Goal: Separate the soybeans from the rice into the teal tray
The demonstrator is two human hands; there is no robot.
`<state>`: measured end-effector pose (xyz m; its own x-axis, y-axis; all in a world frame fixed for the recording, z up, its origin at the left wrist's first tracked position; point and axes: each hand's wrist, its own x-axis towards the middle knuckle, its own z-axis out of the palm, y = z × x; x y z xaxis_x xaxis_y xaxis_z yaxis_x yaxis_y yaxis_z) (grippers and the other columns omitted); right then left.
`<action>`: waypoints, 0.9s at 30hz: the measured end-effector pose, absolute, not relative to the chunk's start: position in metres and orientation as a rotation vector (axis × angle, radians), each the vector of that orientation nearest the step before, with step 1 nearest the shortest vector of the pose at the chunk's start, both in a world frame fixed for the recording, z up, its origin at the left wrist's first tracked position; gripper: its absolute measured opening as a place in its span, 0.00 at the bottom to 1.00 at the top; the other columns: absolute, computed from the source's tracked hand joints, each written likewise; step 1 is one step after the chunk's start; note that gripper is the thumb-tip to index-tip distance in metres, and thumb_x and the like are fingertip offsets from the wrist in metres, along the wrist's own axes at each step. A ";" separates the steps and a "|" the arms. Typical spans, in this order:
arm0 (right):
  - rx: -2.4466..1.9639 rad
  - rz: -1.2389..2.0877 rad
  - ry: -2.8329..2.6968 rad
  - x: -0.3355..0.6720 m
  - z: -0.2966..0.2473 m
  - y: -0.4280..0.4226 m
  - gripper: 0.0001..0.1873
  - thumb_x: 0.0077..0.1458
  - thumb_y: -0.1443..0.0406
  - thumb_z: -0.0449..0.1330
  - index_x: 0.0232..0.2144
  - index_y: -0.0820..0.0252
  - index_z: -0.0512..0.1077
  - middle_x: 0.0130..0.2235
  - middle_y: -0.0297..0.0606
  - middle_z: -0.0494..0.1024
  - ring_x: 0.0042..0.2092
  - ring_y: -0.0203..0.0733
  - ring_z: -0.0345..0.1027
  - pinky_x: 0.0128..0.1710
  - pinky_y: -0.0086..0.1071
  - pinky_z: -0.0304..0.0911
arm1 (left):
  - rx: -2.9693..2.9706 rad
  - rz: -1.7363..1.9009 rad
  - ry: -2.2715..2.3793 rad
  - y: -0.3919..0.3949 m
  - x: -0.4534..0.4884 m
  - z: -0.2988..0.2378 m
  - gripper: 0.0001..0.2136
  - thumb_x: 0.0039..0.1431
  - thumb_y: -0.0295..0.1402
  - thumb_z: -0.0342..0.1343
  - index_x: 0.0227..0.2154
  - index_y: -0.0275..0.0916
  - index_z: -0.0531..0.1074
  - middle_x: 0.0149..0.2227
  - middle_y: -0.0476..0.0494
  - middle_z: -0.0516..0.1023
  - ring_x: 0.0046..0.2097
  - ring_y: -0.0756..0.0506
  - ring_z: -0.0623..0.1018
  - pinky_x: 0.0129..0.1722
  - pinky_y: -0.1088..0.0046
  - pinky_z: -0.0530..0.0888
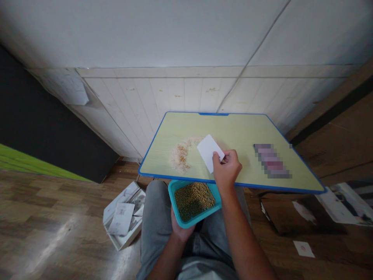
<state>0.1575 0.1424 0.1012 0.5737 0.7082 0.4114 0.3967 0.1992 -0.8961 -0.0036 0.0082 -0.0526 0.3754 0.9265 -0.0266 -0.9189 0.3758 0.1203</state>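
Observation:
My right hand (227,169) is closed on a white card (210,152), held tilted just over a small table (239,128) with a pale green top and blue edge. Left of the card lies a curved pile of white rice mixed with yellowish beans (182,155). Below the table's near edge, my left hand (180,229) grips the underside of a teal tray (175,188) filled with yellow-green beans (194,200), held over my lap. Only the left hand's palm and wrist show beneath the tray.
A blurred pinkish object (272,160) lies on the table's right side. An open white box with papers (124,217) sits on the wooden floor at left. Cardboard and papers (335,206) lie on the floor at right. White wall panels stand behind the table.

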 end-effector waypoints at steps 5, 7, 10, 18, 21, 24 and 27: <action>-1.376 0.311 -1.098 0.143 0.105 0.144 0.10 0.58 0.57 0.66 0.33 0.51 0.69 0.26 0.32 0.79 0.28 0.43 0.74 0.32 0.35 0.68 | 0.077 1.159 0.074 0.008 -0.004 -0.053 0.33 0.80 0.44 0.33 0.63 0.49 0.84 0.67 0.47 0.86 0.78 0.38 0.71 0.84 0.47 0.41; -1.378 0.302 -1.132 0.138 0.106 0.146 0.09 0.57 0.59 0.66 0.32 0.50 0.68 0.24 0.30 0.76 0.27 0.43 0.72 0.31 0.35 0.65 | 0.085 1.176 0.069 0.008 -0.004 -0.053 0.33 0.80 0.43 0.33 0.60 0.48 0.86 0.63 0.46 0.89 0.76 0.38 0.74 0.84 0.48 0.42; -1.394 0.279 -1.149 0.136 0.106 0.148 0.09 0.57 0.60 0.65 0.31 0.50 0.67 0.23 0.28 0.73 0.26 0.42 0.69 0.31 0.35 0.62 | 0.092 1.189 0.069 0.008 -0.005 -0.052 0.32 0.80 0.42 0.34 0.58 0.48 0.87 0.61 0.46 0.90 0.73 0.39 0.78 0.84 0.49 0.45; -1.504 0.253 -1.088 0.151 0.110 0.152 0.10 0.56 0.61 0.65 0.31 0.50 0.66 0.24 0.27 0.72 0.27 0.42 0.68 0.34 0.36 0.61 | 0.077 1.163 0.088 0.007 -0.005 -0.048 0.32 0.80 0.45 0.34 0.65 0.49 0.82 0.70 0.48 0.83 0.79 0.37 0.70 0.84 0.46 0.42; -1.529 0.245 -1.082 0.159 0.110 0.156 0.11 0.55 0.62 0.66 0.31 0.50 0.65 0.22 0.25 0.69 0.27 0.42 0.67 0.34 0.35 0.62 | 0.081 1.178 0.087 0.006 -0.008 -0.058 0.31 0.80 0.44 0.35 0.64 0.49 0.83 0.68 0.48 0.85 0.77 0.38 0.73 0.84 0.49 0.44; -1.479 0.268 -1.085 0.167 0.112 0.160 0.11 0.54 0.61 0.67 0.31 0.51 0.66 0.23 0.26 0.71 0.27 0.43 0.69 0.34 0.35 0.65 | 0.088 1.176 0.113 0.006 -0.012 -0.071 0.29 0.79 0.44 0.37 0.62 0.50 0.85 0.66 0.50 0.86 0.74 0.39 0.77 0.83 0.52 0.50; -1.359 0.294 -1.059 0.174 0.120 0.169 0.10 0.54 0.59 0.67 0.33 0.52 0.69 0.28 0.30 0.77 0.30 0.43 0.72 0.33 0.34 0.67 | 0.087 1.196 0.160 0.006 -0.013 -0.080 0.29 0.79 0.45 0.38 0.62 0.50 0.85 0.67 0.51 0.86 0.73 0.38 0.78 0.83 0.50 0.52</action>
<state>0.1742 0.1689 0.1202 0.5353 0.7193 0.4429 0.3885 0.2559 -0.8852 -0.0131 0.0059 -0.0800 0.3565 0.9310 -0.0778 -0.9187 0.3645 0.1523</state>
